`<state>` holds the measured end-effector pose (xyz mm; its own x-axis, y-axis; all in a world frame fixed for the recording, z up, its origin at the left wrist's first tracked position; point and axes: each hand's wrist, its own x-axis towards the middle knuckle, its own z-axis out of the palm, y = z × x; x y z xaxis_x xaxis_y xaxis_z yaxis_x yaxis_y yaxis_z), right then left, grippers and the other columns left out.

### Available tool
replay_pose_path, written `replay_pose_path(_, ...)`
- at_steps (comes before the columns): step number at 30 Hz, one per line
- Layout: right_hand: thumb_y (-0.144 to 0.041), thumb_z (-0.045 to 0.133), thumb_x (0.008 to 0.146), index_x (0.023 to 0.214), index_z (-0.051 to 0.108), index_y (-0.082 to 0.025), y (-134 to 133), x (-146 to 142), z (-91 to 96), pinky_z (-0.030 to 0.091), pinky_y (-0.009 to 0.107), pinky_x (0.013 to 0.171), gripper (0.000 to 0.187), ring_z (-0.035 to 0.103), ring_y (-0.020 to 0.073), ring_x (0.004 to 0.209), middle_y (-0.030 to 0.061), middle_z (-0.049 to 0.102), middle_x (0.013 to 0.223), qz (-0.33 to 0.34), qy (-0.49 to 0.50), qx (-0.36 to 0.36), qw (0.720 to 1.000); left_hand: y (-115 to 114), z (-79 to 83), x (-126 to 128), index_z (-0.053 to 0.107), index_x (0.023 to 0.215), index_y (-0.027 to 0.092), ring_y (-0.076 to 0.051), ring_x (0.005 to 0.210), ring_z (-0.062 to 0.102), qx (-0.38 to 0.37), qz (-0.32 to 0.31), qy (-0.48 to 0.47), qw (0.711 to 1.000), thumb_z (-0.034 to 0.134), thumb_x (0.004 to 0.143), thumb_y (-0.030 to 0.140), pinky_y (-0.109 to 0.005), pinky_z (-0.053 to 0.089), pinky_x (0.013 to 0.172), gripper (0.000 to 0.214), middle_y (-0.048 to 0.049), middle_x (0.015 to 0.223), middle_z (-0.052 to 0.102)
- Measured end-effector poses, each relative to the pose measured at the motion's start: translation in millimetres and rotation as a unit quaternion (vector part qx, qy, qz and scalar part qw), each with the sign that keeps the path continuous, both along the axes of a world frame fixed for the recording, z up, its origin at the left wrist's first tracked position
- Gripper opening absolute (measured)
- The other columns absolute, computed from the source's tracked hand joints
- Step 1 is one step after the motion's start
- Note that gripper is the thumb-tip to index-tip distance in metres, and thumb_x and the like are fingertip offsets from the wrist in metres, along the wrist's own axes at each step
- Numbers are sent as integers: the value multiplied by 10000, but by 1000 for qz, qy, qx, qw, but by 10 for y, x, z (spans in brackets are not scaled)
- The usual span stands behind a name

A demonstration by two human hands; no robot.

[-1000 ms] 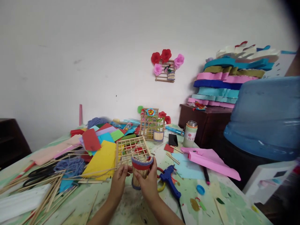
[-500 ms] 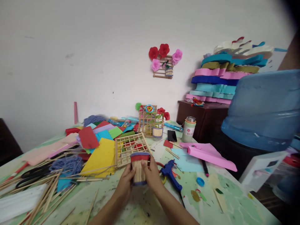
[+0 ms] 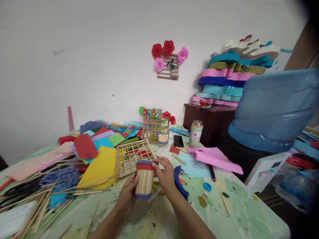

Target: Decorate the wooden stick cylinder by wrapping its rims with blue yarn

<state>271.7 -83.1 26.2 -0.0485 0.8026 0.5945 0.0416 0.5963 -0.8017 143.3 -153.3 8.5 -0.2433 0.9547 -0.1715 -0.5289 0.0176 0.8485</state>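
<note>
Above the near middle of the table I hold a small stick basket, made of upright wooden sticks with blue yarn along its top and bottom and a red band under the top edge. My left hand is closed on its left side, thumb on the front. With thumb and fingers, my right hand pinches the top right corner at the yarn. Just behind the basket lies a wooden stick lattice. A blue glue gun rests beside my right wrist, which partly covers it.
On the left are coloured papers, blue yarn, black-handled scissors and loose sticks. Farther back stand a flower-decorated lattice and a bottle, near a phone. Pink paper and a blue cap lie to the right.
My right hand has shifted from the basket's right side and front up to its top right corner. The basket is tilted slightly differently. The whole view has swung a little right.
</note>
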Motion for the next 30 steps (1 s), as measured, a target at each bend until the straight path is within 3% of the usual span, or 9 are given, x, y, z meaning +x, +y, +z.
replay_pose_path(8, -209, 573, 735, 727, 654, -179, 8, 15, -11, 416, 286, 771, 86, 545, 162, 813, 36, 606, 785, -6, 14, 1, 1000, -33, 70, 23, 556, 1184, 175, -277, 996, 611, 3, 12, 6, 1000, 724, 614, 304, -316, 518, 761, 609, -101, 1172, 620)
replay_pose_path(14, -283, 591, 724, 662, 639, -166, -23, 4, 35, 394, 291, 757, 141, 531, 167, 783, 45, 605, 741, 8, 2, 19, 1000, -8, -17, 3, 567, 1179, 179, -297, 1040, 586, 21, -2, -5, 1000, 768, 563, 302, -325, 512, 804, 659, -90, 1166, 627)
replay_pose_path(18, -311, 580, 708, 570, 622, -162, 13, -11, 15, 391, 282, 737, 207, 525, 158, 728, 28, 596, 659, 43, 59, -58, 996, 19, -86, 3, 577, 1167, 184, -303, 1025, 594, 22, -16, -7, 1000, 767, 568, 287, -338, 520, 798, 636, -83, 1137, 645)
replay_pose_path(21, -380, 508, 758, 625, 622, -151, 48, -13, -21, 394, 251, 582, 288, 496, 128, 579, 9, 569, 613, 48, 93, -120, 987, 35, -105, -1, 577, 1158, 176, -300, 1022, 597, 26, -17, -26, 999, 747, 599, 264, -350, 520, 807, 591, -86, 1114, 656)
replay_pose_path(25, -441, 439, 806, 651, 535, -166, 44, 1, -34, 340, 228, 489, 330, 422, 107, 483, -34, 468, 534, -45, 139, -175, 974, 49, -98, -27, 574, 1146, 181, -272, 1011, 606, 15, 13, -43, 999, 680, 671, 216, -347, 526, 802, 488, -74, 1096, 662)
replay_pose_path(27, -417, 415, 833, 643, 506, -171, 11, 6, -21, 360, 241, 555, 324, 454, 122, 565, -21, 476, 574, -107, 116, -120, 980, 55, -91, -47, 572, 1143, 187, -258, 995, 615, 8, 38, -45, 998, 650, 690, 192, -344, 532, 788, 460, -67, 1082, 667)
replay_pose_path(30, -325, 425, 856, 666, 527, -167, -70, -1, 5, 368, 286, 690, 266, 480, 149, 724, 12, 536, 693, -141, 18, 31, 989, 55, -84, -71, 551, 1167, 190, -257, 984, 619, 11, 53, -44, 998, 638, 699, 202, -350, 539, 770, 476, -68, 1076, 666)
